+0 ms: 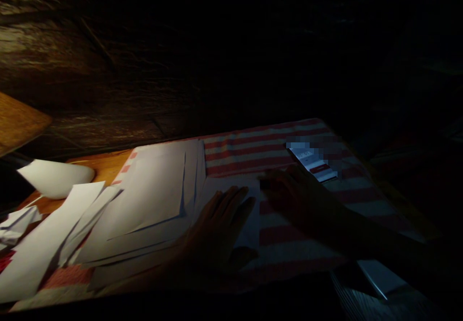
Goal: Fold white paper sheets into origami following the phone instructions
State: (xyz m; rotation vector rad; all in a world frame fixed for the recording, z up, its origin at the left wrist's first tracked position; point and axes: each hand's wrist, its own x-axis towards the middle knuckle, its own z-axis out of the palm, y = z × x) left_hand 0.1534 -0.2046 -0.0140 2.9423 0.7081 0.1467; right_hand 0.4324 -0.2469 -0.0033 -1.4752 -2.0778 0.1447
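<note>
My left hand (226, 222) lies flat, fingers stretched, on a white sheet of paper (254, 227) near the middle of the table. Beside that sheet's right edge, my right hand (289, 188) is closed, its fingers curled in deep shadow. Something small and dark shows at its fingertips, too dim to name. Left of my hands, several overlapping sheets of white paper (155, 181) spread across the cloth. A phone with a lit screen (318, 166) rests just beyond my right hand.
A red-and-white striped cloth (246, 149) covers the table. Curled paper (60, 178), loose strips (85, 215) and crumpled paper (18, 224) lie at the left. A pale flat object (383, 277) sits below the table's right side. Most surroundings are dark.
</note>
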